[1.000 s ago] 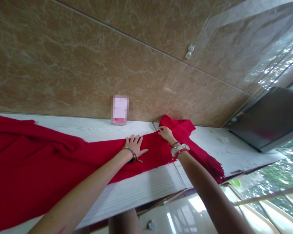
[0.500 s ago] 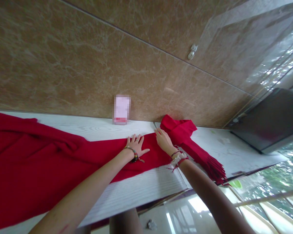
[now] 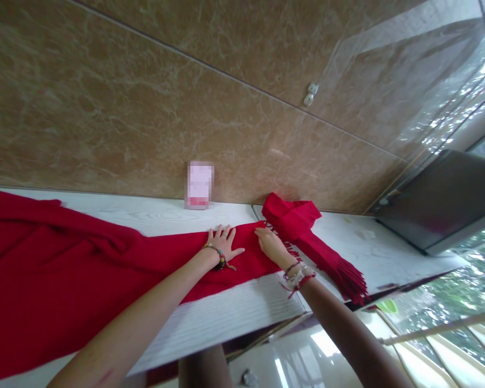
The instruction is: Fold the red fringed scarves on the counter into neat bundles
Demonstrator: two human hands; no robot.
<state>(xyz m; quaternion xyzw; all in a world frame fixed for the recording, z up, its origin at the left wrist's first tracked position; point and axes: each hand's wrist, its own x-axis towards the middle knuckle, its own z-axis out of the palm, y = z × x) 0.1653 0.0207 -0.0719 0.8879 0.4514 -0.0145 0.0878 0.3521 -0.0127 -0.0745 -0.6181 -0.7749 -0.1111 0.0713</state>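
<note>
A long red scarf (image 3: 105,291) with a fringed end lies spread along the white wood-grain table (image 3: 242,302). Flat on it, fingers spread, my left hand (image 3: 224,245) presses the cloth down. Just to its right, my right hand (image 3: 272,247) has its fingers curled together on the scarf near the fringed edge; the fingertips seem to pinch the cloth, though the palm side is hidden. Past that edge sits another red fringed cloth (image 3: 291,215), loosely folded, with its tassels trailing toward the table's front edge.
A small pink box-like item (image 3: 199,186), blurred out, stands against the brown marbled wall (image 3: 145,108). At the far right end of the table is a dark box-shaped object (image 3: 440,199). Below the front edge are a shiny floor and a light green item (image 3: 388,306).
My right hand has drawn back slightly from the scarf's far corner, and more of that corner and its fringe shows. My left hand stays flat. The view has shifted a little.
</note>
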